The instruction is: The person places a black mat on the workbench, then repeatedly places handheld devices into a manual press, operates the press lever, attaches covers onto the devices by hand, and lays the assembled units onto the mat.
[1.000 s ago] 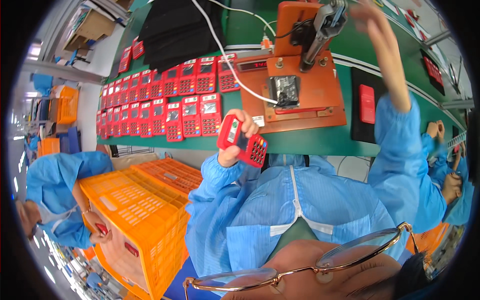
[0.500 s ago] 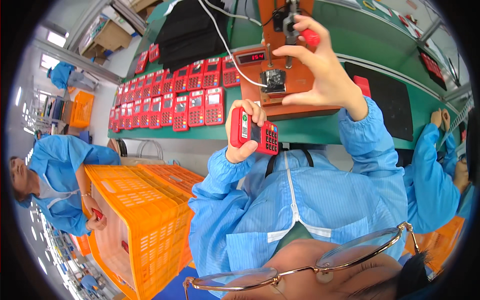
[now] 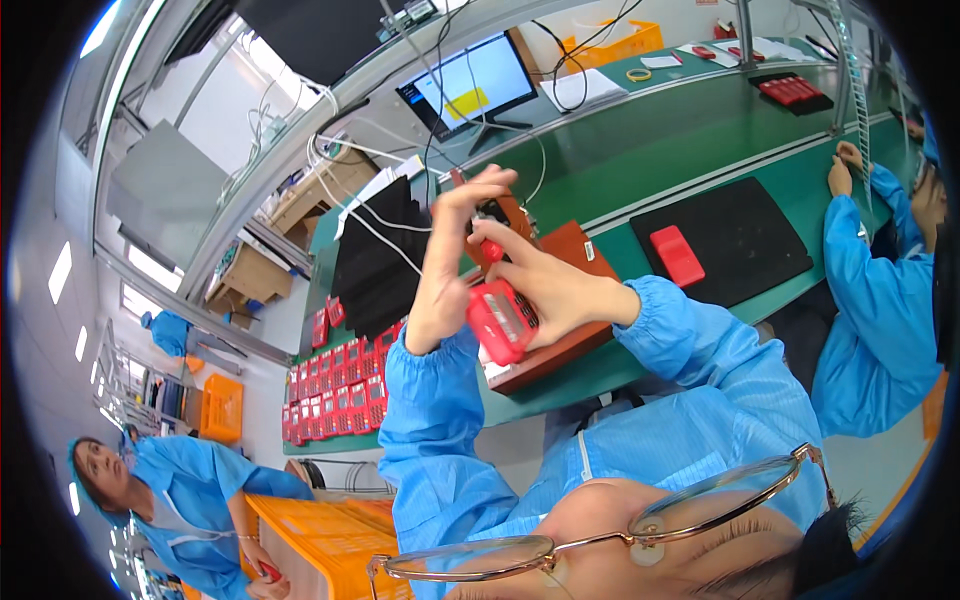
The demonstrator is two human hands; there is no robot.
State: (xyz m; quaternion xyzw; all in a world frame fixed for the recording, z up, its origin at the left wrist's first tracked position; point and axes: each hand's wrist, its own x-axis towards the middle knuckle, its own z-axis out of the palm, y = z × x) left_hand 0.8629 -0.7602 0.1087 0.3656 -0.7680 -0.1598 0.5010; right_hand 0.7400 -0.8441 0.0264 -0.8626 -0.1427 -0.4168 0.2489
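A red handheld card terminal (image 3: pixel 500 322) is in my right hand (image 3: pixel 565 292), tilted, its keypad out of sight. The thumb and fingers of that hand close around its right side. My left hand (image 3: pixel 447 262) rises just left of the terminal, its fingers stretched out over the fixture and somewhat blurred. The base of the left hand lies against or very near the terminal's edge; I cannot tell if it touches. Behind both hands stands an orange-brown press fixture (image 3: pixel 582 250) with a red knob (image 3: pixel 491 250), partly hidden by the hands.
Rows of red terminals (image 3: pixel 350 405) lie left on the green table, beside black sheets (image 3: pixel 375 270). A red casing (image 3: pixel 678 255) rests on a black mat (image 3: pixel 750 235) to the right. A monitor (image 3: pixel 470 85) stands behind. Co-workers sit left and right; an orange crate (image 3: pixel 330 535) is lower left.
The view has swung, bringing the monitor in. The terminal has passed from my left hand to my right. My left hand has let go and risen toward the fixture.
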